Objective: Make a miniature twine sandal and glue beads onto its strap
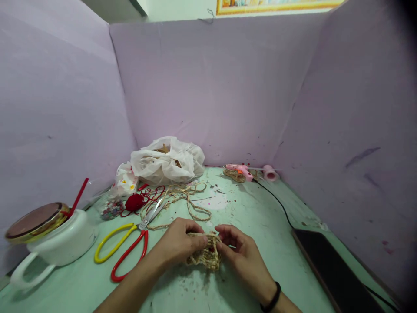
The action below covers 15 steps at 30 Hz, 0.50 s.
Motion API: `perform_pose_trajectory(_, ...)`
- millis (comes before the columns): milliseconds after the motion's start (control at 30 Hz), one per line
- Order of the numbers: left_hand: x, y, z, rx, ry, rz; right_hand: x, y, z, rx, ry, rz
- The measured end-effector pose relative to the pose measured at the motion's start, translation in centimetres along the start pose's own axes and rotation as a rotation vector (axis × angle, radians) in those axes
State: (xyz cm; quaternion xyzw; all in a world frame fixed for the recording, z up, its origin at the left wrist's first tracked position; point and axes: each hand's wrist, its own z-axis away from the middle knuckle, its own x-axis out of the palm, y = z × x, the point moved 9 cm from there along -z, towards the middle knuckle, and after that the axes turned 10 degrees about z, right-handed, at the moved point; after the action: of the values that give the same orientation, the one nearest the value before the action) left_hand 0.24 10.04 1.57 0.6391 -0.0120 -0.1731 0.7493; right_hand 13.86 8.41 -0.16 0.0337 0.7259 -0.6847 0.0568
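Note:
Low on the green table (254,217), both hands close on a small woven jute piece (206,256). My left hand (177,243) pinches its left side with fingers curled. My right hand (239,252), with a black band at the wrist, grips its right edge. A loose jute cord (192,204) trails from the piece toward the back. Something small and red shows inside the weave.
Scissors with yellow and red handles (125,248) lie left of my hands. A white mug with a gold lid (48,237), a red yarn ball (134,202), a bead jar (112,208) and a plastic bag (167,161) stand left and behind. A pink glue gun (239,171) and a dark phone (332,271) are at the right.

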Motion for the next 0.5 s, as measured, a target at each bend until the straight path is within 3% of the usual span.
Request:
perform_pose_trajectory(133, -0.6, -0.3, -0.3, -0.011, 0.12, -0.034, -2.2, -0.9, -0.5, -0.001, 0.044, 0.111)
perform_pose_trajectory(233, -1.3, -0.5, -0.5, 0.002, 0.201, -0.014, -7.5, -3.2, -0.4, -0.028, 0.242, 0.265)
perform_pose_trajectory(367, -2.7, -0.4, -0.8, 0.079, 0.299, -0.056, -15.8, -6.7, 2.1, -0.012, 0.602, 0.404)
perform_pose_trajectory(500, -3.5, 0.2, -0.5, 0.121, 0.353, -0.203, -20.6, -8.5, 4.8, 0.056, 0.756, 0.519)
